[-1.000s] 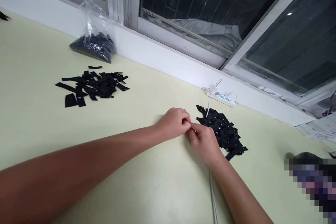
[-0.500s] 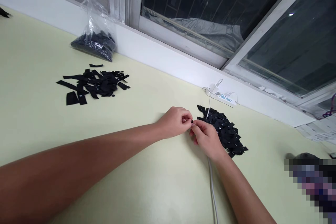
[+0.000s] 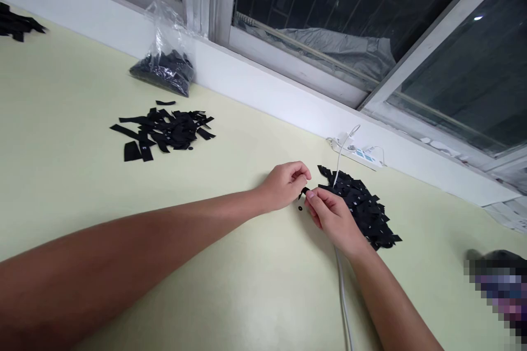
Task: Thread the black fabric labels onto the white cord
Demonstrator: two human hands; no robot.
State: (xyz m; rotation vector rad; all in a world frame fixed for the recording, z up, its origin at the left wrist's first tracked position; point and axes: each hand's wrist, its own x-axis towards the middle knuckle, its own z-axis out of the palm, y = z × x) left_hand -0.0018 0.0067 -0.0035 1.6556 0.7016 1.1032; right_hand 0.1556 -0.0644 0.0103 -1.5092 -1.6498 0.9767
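A small, dark black fabric strip (image 3: 305, 190) is pinched between the thumb and forefinger of the right hand (image 3: 329, 214), held above the middle of a pale yellow-green, smooth worktop (image 3: 230, 296). The left hand (image 3: 284, 184) is just beside it with its fingers curled inward; whether these grip or touch anything cannot be told. A tiny round black disc (image 3: 300, 208) with a pale centre shows just below the strip, between the two hands; whether it hangs in the air or rests on the surface is unclear.

Just beyond the right hand, toward the back edge of the worktop, spreads a dense heap of black fabric pieces with small white marks (image 3: 366, 208). A white, long plastic power strip (image 3: 358, 154) lies along that back edge, and a thin white cable (image 3: 342, 296) emerges below the right wrist and runs toward the near side.

Left of the hands, nearer the back edge, is a looser scatter of flat black fabric strips (image 3: 175, 129), one piece lying apart behind it. Behind that, a clear plastic bag partly filled with black pieces (image 3: 164, 66) stands against the white ledge (image 3: 263, 101). Another black bunch (image 3: 18, 24) lies near the worktop's far left corner area, cut off by the view.
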